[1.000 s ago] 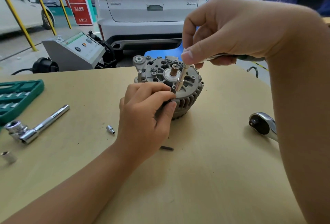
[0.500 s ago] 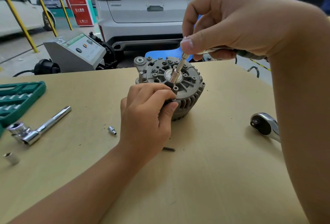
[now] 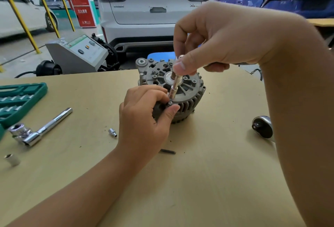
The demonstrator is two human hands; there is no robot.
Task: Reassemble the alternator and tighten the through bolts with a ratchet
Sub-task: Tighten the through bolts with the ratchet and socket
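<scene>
**Socket lines up over the near bolt head**

Centre of the frame: the alternator (image 3: 173, 89) sits on the tan worktable (image 3: 207, 181), finned housing down, ribbed end cover facing up. The left hand (image 3: 144, 116) comes in from the lower left and wraps the near edge of the housing, fingers curled over the rim and thumb pressed against the fins. Right at that thumb tip sits a through bolt head (image 3: 170, 103), small and grey, on the edge of the cover.

From the upper right, the right hand (image 3: 222, 37) hangs above the alternator, thumb and fingers pinching the top of a chrome socket extension (image 3: 175, 86). The tool slants down and left, and its socket end hovers just above the bolt head; whether they touch cannot be told. A handle appears to run back under the palm, mostly hidden.

At the right edge, a ratchet head (image 3: 262, 126) lies on the table, partly behind the right forearm. Just below the left wrist, a dark pin (image 3: 168, 151) lies flat. Left of the wrist rests a small socket (image 3: 112, 132). Farther left, a chrome breaker bar (image 3: 41, 130) lies diagonally with a socket on its head, and another loose socket (image 3: 12, 159) lies near the left edge. A green socket case (image 3: 21, 100) sits open at the far left. Beyond the table stand a grey machine (image 3: 77, 55) and a white SUV (image 3: 153, 9).
</scene>
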